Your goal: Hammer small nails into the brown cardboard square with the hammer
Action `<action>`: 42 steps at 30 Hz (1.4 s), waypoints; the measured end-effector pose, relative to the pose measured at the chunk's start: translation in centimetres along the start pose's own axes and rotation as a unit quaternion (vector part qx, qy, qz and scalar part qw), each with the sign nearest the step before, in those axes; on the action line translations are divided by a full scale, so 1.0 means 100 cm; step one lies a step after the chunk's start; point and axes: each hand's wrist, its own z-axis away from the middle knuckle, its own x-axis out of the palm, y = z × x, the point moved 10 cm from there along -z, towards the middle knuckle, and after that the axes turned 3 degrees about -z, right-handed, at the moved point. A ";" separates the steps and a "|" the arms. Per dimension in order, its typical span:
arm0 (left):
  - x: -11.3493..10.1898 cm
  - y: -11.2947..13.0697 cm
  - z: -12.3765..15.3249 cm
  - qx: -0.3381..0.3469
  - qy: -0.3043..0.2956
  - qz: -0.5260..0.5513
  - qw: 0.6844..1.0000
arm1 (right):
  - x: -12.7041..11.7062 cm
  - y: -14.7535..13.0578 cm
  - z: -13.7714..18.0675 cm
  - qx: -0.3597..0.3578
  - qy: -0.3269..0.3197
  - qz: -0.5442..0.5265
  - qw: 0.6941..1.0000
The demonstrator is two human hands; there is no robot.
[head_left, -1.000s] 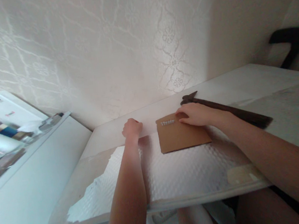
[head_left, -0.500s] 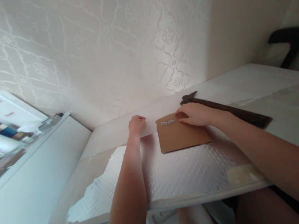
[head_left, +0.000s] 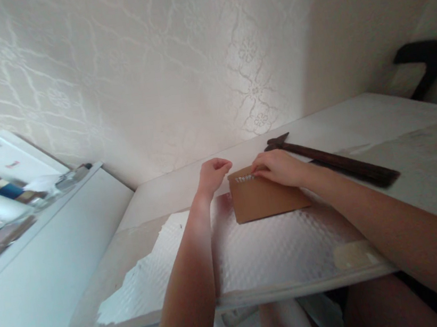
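A brown cardboard piece lies flat on the table, with a row of small silvery-white bits along its far left part. I cannot make out what kind they are. My right hand rests over the cardboard's far edge, thumb and fingertips pinched at the right end of that row. Whatever lies between those fingertips is too small to name. Just left of the cardboard, my left hand is raised with thumb and forefinger together. Anything it holds cannot be made out. A hammer with a dark handle lies behind my right hand.
White textured sheeting covers part of the table, with a torn edge at left. Patterned wallpaper rises behind. A white cabinet bearing assorted items stands left. At far right is a black object, perhaps a chair part.
My left hand has moved right, toward the cardboard. My right hand has shifted slightly left, its fingertips closing at the row of bits. The hammer has stayed where it was.
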 end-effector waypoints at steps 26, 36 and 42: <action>0.033 0.002 0.013 -0.026 -0.104 0.114 0.988 | 0.006 0.003 -0.002 0.008 0.018 -0.018 1.000; 0.033 0.011 0.014 -0.019 -0.088 0.124 0.988 | 0.003 0.002 -0.001 -0.002 0.027 -0.028 0.999; 0.032 0.018 0.014 0.004 -0.088 0.125 0.988 | -0.007 0.004 -0.001 0.014 0.067 -0.010 0.998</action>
